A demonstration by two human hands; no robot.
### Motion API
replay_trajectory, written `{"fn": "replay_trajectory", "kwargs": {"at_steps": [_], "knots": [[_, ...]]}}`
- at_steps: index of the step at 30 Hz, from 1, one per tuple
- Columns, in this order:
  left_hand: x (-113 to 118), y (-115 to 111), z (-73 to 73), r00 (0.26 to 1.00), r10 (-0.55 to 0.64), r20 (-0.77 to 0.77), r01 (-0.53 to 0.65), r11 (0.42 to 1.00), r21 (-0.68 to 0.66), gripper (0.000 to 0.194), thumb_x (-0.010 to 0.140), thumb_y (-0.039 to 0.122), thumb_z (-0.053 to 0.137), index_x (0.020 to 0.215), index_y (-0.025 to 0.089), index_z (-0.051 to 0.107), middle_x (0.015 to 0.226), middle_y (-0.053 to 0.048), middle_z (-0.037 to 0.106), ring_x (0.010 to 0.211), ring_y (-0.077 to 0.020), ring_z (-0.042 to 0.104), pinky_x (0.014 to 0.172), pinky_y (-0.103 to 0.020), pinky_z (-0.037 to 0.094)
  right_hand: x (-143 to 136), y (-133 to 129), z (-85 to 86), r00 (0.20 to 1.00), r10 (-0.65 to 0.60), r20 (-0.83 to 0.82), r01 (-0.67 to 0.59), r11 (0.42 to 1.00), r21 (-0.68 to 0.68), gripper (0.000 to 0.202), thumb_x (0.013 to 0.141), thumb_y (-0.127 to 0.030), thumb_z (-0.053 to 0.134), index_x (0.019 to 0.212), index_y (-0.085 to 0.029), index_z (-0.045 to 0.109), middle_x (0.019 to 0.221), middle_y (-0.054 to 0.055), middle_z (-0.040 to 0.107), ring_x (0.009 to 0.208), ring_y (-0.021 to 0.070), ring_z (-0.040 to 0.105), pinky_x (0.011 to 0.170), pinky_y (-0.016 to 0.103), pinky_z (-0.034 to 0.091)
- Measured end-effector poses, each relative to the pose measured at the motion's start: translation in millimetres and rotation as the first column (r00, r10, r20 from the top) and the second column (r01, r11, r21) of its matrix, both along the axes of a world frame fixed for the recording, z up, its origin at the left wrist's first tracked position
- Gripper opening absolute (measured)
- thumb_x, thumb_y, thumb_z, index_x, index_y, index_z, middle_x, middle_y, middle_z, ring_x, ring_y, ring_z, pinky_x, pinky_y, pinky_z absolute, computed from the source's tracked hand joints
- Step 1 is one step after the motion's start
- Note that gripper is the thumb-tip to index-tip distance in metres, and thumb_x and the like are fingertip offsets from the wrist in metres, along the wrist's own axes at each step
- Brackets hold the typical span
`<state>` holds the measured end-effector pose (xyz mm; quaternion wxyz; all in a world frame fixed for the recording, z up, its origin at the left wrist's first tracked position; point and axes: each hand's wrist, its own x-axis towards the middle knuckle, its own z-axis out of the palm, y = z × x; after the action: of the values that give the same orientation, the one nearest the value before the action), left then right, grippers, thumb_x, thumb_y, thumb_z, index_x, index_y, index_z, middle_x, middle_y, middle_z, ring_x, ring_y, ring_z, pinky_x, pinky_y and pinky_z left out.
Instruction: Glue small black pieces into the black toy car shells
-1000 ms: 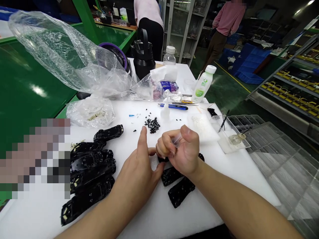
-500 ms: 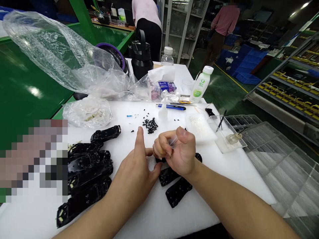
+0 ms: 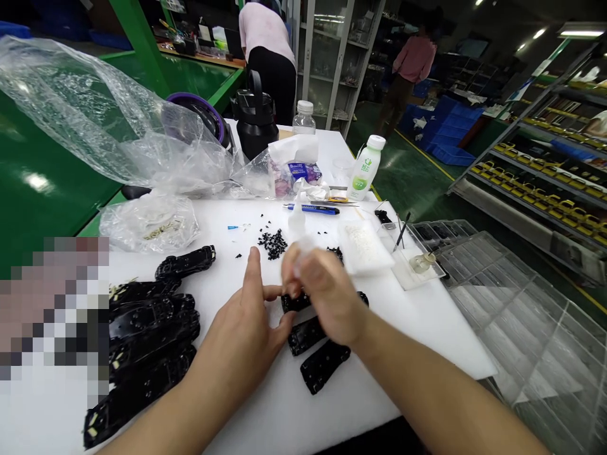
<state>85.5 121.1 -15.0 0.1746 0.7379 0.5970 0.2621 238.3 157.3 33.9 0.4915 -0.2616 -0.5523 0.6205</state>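
Note:
My left hand (image 3: 246, 316) rests on the white foam sheet (image 3: 246, 414), index finger raised, thumb and another finger at the end of a black car-shaped part (image 3: 294, 302). Above that part, my right hand (image 3: 327, 284) is closed around a small translucent bottle (image 3: 303, 249), blurred by motion. Two similar parts lie below it, one (image 3: 325, 365) nearest the front. More black car-shaped parts (image 3: 147, 338) are stacked at the left. Beyond my hands is a pile of tiny black pieces (image 3: 274, 244).
A clear bag (image 3: 149, 224) with pale pieces lies at the back left. A blue pen (image 3: 313, 208), a tissue pack (image 3: 294, 174) and a green-white bottle (image 3: 367, 167) stand or lie behind. At right are a white tray (image 3: 365, 248), a glass jar (image 3: 422, 262) and clear trays (image 3: 516, 303).
My right hand has tilted and uncovered more of the black part under it. My left hand keeps its pose. The whole view has shifted slightly.

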Motion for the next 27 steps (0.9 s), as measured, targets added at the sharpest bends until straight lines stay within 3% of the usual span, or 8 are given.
{"fn": "replay_trajectory", "kwargs": {"at_steps": [5, 8, 11, 14, 16, 18, 22, 27], "knots": [[1, 0, 5.2, 0.999, -0.036, 0.005, 0.036, 0.998, -0.051, 0.082, 0.085, 0.030, 0.059, 0.152, 0.022, 0.012, 0.109, -0.005, 0.071, 0.098, -0.0256, 0.067, 0.087, -0.042, 0.055, 60, 26, 0.9, 0.869, -0.495, -0.016, 0.495, 0.868, 0.040, 0.026, 0.085, -0.036, 0.062, 0.066, -0.021, 0.052, 0.061, -0.003, 0.046, 0.059, 0.0134, 0.044, 0.063, 0.030, 0.040], [0, -1, 6.5, 0.999, -0.048, 0.014, 0.048, 0.997, -0.067, 0.076, 0.085, 0.027, 0.058, 0.150, 0.021, 0.019, 0.111, -0.005, 0.070, 0.101, -0.0256, 0.066, 0.090, -0.042, 0.053, 74, 30, -8.3, 0.842, -0.532, 0.094, 0.533, 0.846, 0.017, 0.024, 0.079, -0.031, 0.067, 0.062, -0.020, 0.054, 0.057, -0.002, 0.048, 0.055, 0.0133, 0.044, 0.060, 0.030, 0.039], [-1, -1, 6.1, 0.998, -0.053, 0.032, 0.056, 0.994, -0.097, 0.078, 0.084, 0.026, 0.059, 0.150, 0.022, 0.018, 0.112, -0.005, 0.069, 0.102, -0.0256, 0.065, 0.091, -0.042, 0.052, 61, 18, 3.5, 0.840, -0.542, -0.022, 0.540, 0.833, 0.116, 0.021, 0.080, -0.031, 0.066, 0.065, -0.021, 0.055, 0.061, -0.002, 0.050, 0.061, 0.0130, 0.048, 0.069, 0.030, 0.043], [-1, 0, 6.0, 0.998, -0.048, 0.050, 0.054, 0.990, -0.127, 0.080, 0.082, 0.024, 0.061, 0.150, 0.023, 0.018, 0.113, -0.004, 0.068, 0.101, -0.0246, 0.064, 0.091, -0.040, 0.052, 33, 8, 19.1, 0.929, -0.307, -0.206, 0.338, 0.931, 0.140, 0.021, 0.079, -0.029, 0.066, 0.065, -0.020, 0.054, 0.058, -0.003, 0.048, 0.057, 0.0126, 0.048, 0.066, 0.030, 0.044], [-1, 1, 6.5, 0.997, -0.040, 0.066, 0.049, 0.990, -0.136, 0.080, 0.081, 0.024, 0.061, 0.149, 0.023, 0.019, 0.113, -0.004, 0.068, 0.100, -0.0237, 0.064, 0.091, -0.039, 0.052, 13, 8, 17.4, 0.961, -0.085, -0.263, 0.077, 0.996, -0.040, 0.032, 0.079, -0.037, 0.068, 0.060, -0.019, 0.049, 0.052, -0.005, 0.041, 0.048, 0.0111, 0.042, 0.055, 0.027, 0.040], [-2, 1, 7.3, 0.997, -0.034, 0.075, 0.045, 0.989, -0.141, 0.081, 0.081, 0.023, 0.062, 0.149, 0.024, 0.019, 0.112, -0.003, 0.067, 0.099, -0.0232, 0.064, 0.091, -0.039, 0.052, 0, 9, 6.2, 0.941, -0.007, -0.339, -0.065, 0.978, -0.200, 0.052, 0.081, -0.058, 0.062, 0.053, -0.020, 0.040, 0.046, -0.007, 0.031, 0.041, 0.0085, 0.031, 0.046, 0.024, 0.030], [-2, 0, 8.5, 0.997, -0.048, 0.058, 0.056, 0.988, -0.140, 0.082, 0.080, 0.023, 0.061, 0.150, 0.024, 0.018, 0.112, -0.003, 0.067, 0.100, -0.0238, 0.063, 0.090, -0.038, 0.051, -9, 9, -16.8, 0.923, -0.005, -0.386, -0.111, 0.954, -0.279, 0.073, 0.074, -0.088, 0.040, 0.047, -0.021, 0.033, 0.041, -0.007, 0.024, 0.037, 0.0078, 0.022, 0.042, 0.024, 0.021], [-2, -1, 7.9, 0.998, -0.062, 0.030, 0.065, 0.990, -0.123, 0.081, 0.081, 0.021, 0.059, 0.150, 0.023, 0.017, 0.111, -0.004, 0.068, 0.101, -0.0243, 0.064, 0.090, -0.038, 0.051, -12, 5, -21.6, 0.927, 0.046, -0.372, -0.165, 0.942, -0.294, 0.073, 0.077, -0.087, 0.039, 0.045, -0.021, 0.035, 0.039, -0.006, 0.024, 0.037, 0.0084, 0.020, 0.041, 0.025, 0.020]]}}
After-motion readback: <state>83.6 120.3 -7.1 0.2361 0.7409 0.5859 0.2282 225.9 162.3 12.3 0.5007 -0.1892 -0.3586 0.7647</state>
